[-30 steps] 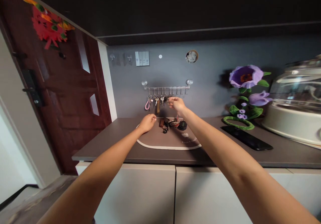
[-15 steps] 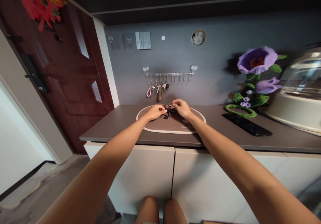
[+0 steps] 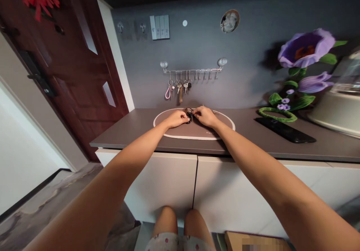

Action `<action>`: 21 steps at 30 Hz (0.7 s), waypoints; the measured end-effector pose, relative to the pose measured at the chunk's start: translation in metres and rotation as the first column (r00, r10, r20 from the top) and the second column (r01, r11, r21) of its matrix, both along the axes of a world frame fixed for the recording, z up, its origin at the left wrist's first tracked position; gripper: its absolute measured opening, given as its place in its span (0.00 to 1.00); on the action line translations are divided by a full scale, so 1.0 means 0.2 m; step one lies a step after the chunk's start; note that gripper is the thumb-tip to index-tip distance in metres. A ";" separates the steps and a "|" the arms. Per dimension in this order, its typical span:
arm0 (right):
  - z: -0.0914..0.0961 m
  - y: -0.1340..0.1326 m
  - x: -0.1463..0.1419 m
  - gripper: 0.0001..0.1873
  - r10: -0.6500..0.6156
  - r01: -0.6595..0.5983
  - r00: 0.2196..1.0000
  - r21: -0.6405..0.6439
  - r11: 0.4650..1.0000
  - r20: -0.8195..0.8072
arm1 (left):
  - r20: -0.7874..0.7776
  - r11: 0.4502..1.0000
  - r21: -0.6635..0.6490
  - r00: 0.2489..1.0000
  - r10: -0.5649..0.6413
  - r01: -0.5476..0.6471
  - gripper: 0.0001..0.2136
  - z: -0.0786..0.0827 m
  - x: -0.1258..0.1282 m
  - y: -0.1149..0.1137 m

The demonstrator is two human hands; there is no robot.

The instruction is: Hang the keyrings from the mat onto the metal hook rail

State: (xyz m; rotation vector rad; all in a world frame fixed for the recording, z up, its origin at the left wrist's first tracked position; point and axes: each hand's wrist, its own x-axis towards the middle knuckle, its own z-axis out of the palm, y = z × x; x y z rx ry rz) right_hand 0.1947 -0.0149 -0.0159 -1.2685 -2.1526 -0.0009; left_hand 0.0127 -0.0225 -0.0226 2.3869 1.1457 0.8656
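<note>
My left hand (image 3: 178,119) and my right hand (image 3: 205,116) meet over an oval brown mat (image 3: 194,134) with a pale rim. Between their fingertips is a small tangle of thin black cord (image 3: 190,115) with dark little pieces on it. The fingers of my left hand are closed on its left side. My right hand pinches it from the right, and a thin strand shows beyond that hand. Much of the cord is hidden by the fingers, so its exact kind cannot be made out.
Keys (image 3: 185,87) hang from a clear hook rail (image 3: 194,71) on the wall behind. To the right lie a black phone (image 3: 285,131) and a purple flower ornament (image 3: 308,56) beside a domed white appliance (image 3: 334,110). The counter's front edge (image 3: 157,150) is near my forearms.
My view has tipped downward, so the counter and wall sit higher in the picture. Both hands stay at the cord on the mat, and its bundle is now more covered by my right hand.
</note>
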 end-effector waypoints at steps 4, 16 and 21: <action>0.01 0.01 -0.01 0.11 0.002 -0.003 1.000 0.015 1.000 0.030 | 0.005 1.000 0.003 1.000 0.000 0.000 0.10 0.00 0.00 0.00; 0.01 0.02 -0.02 0.08 0.043 -0.045 0.996 0.027 0.999 0.075 | -0.075 0.985 0.171 0.997 0.006 0.007 0.08 0.00 0.01 0.01; 0.02 0.00 -0.02 0.07 0.064 -0.064 0.998 -0.012 0.998 -0.004 | -0.149 0.948 0.318 0.987 0.057 -0.007 0.09 0.00 0.01 0.02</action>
